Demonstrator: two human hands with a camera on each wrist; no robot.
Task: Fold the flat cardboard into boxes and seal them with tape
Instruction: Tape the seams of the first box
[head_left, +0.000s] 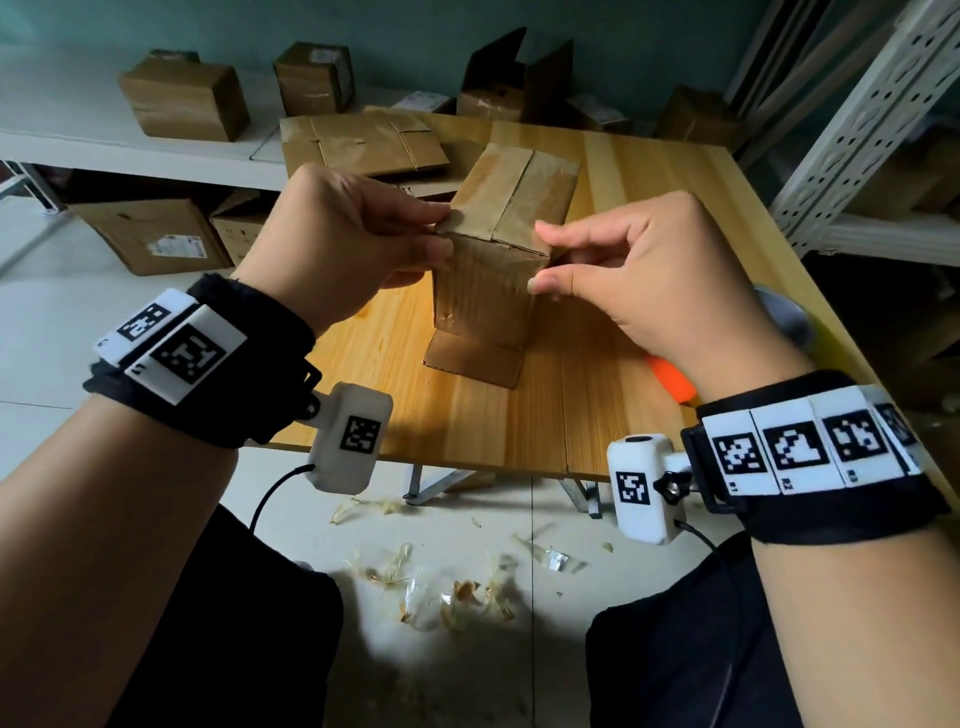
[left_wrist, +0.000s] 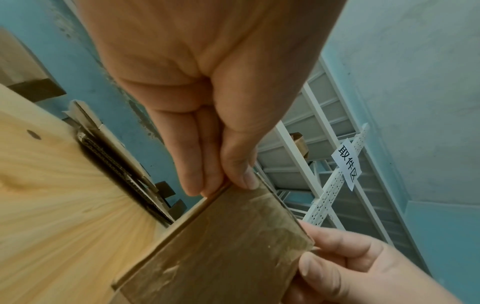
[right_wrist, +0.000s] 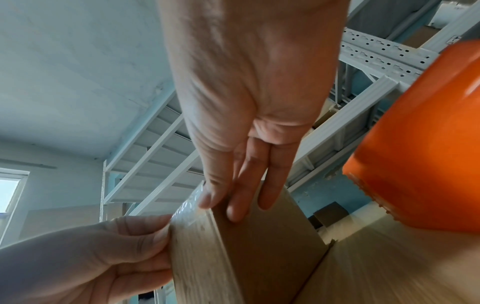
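Upright taped box (head_left: 498, 244) between both hands

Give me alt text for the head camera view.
Both hands, left hand and right hand, pinch the near top corners of an upright cardboard box on a wooden table; flattened cardboard lies behind it.

Dim, bluish room; a bright pool lights the tabletop (head_left: 597, 395) centre. Corners vignette darkly, and wrist views smear at their edges.
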